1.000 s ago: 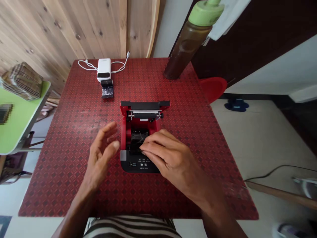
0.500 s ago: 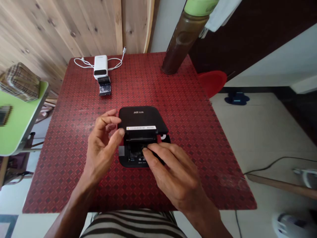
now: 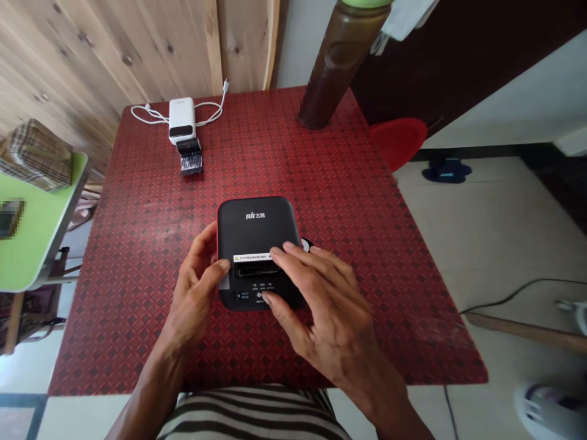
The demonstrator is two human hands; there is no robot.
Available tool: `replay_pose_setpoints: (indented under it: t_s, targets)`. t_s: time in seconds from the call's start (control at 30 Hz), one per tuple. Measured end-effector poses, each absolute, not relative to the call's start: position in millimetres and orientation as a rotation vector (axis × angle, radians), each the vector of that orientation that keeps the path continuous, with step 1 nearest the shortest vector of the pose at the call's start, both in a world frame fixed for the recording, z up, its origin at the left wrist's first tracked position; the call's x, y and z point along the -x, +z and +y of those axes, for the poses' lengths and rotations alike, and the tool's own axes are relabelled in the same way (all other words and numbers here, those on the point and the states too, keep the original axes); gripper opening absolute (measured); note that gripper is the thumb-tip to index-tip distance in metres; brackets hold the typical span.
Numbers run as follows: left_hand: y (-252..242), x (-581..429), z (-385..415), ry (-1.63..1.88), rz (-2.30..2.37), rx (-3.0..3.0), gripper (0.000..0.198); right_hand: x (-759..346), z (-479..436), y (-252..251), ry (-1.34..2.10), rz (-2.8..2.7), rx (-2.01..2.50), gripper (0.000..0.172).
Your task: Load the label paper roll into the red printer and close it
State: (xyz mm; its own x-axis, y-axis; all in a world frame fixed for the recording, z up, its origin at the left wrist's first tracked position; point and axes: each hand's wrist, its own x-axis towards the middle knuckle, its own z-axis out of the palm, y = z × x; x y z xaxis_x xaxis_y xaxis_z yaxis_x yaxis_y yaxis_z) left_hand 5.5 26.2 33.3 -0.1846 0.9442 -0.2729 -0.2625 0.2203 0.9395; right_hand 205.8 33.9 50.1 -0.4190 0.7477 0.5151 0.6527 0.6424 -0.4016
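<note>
A black and red thermal receipt printer (image 3: pixel 254 226) sits in the middle of the red table, its black lid shut. My left hand (image 3: pixel 195 293) grips the printer's left edge, with the thumb on the front of the lid. My right hand (image 3: pixel 321 299) lies across the lid's front right part, fingers spread, thumb reaching the button panel. The hands hide the printer's front corners. A white label and a slot show between them.
A white power bank (image 3: pixel 181 120) with a white cable and a small black packet (image 3: pixel 189 157) lie at the table's far edge. A brown bottle with a green cap (image 3: pixel 337 67) stands at the far right. A green table (image 3: pixel 32 256) is at the left.
The printer's lid has swung down from upright and now covers the red interior. My right hand has moved from inside the printer onto the lid. My left hand has closed on the printer's edge.
</note>
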Motion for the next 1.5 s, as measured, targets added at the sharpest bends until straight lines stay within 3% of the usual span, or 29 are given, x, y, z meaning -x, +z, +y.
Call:
replay_pose_setpoints:
  t_s: [0.37,0.57,1.5]
  targets:
    - [27.3,-2.5,19.4,1.316,1.303,-0.743,0.051,-214.8,19.7,42.2,0.357,-2.038,1.097,0.051]
    - [24.4,4.5,6.4,1.28,1.292,-0.82,0.052,-219.4,-15.7,22.4,0.386,-1.805,1.354,0.059]
    - [28.5,-7.1,13.8,1.36,1.339,-0.672,0.051,-211.8,-20.5,7.8,0.271,-1.701,1.405,0.051]
